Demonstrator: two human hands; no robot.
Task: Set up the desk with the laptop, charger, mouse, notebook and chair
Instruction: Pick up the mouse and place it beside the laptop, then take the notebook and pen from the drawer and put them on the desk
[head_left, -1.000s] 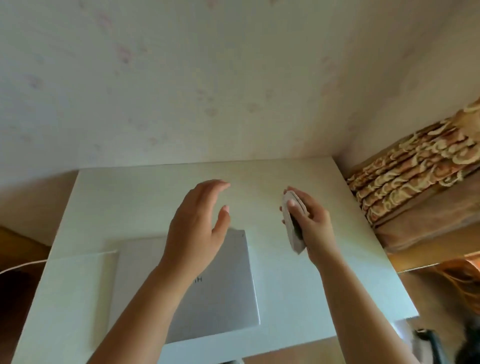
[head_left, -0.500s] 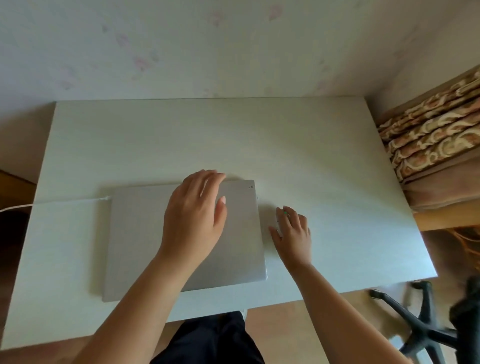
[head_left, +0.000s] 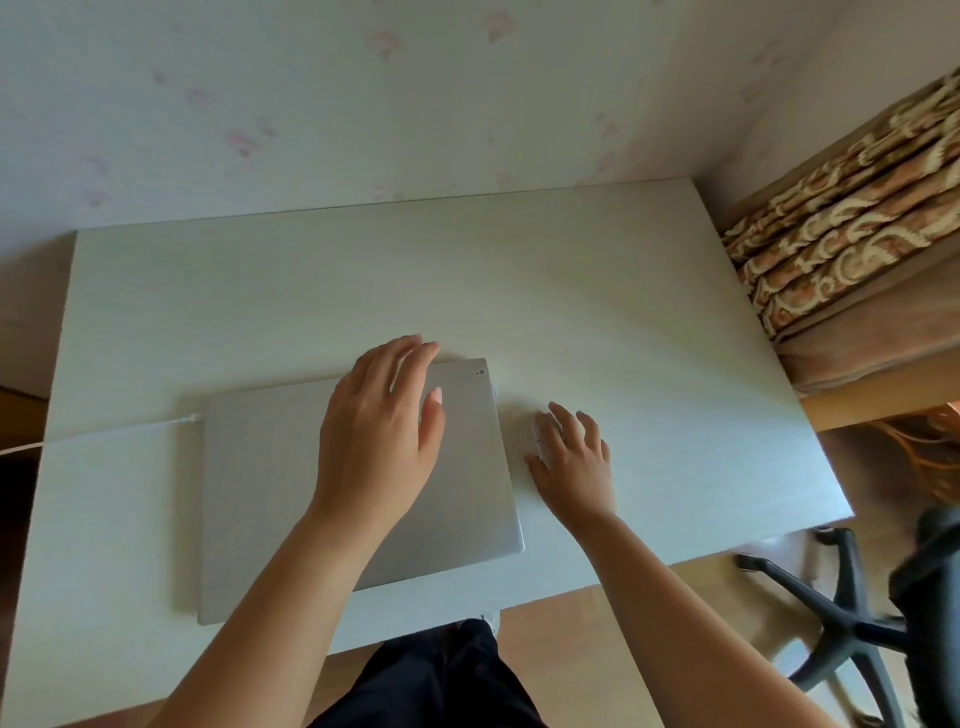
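Observation:
A closed silver laptop lies flat on the white desk, near its front edge. A thin white charger cable runs from the laptop's left side off the desk's left edge. My left hand hovers over the lid's right half, fingers spread. Just right of the laptop, a white mouse sits on the desk under my right hand, whose fingers curl over it; most of the mouse is hidden. The black chair base stands at the lower right.
A patterned brown and cream cushion stack lies beyond the desk's right edge. A pale papered wall backs the desk. My dark trousers show below the front edge.
My right hand brought the mouse down from an upright hold onto the desk beside the laptop. My left hand lowered over the lid. The view tilted down, and the chair base came into sight.

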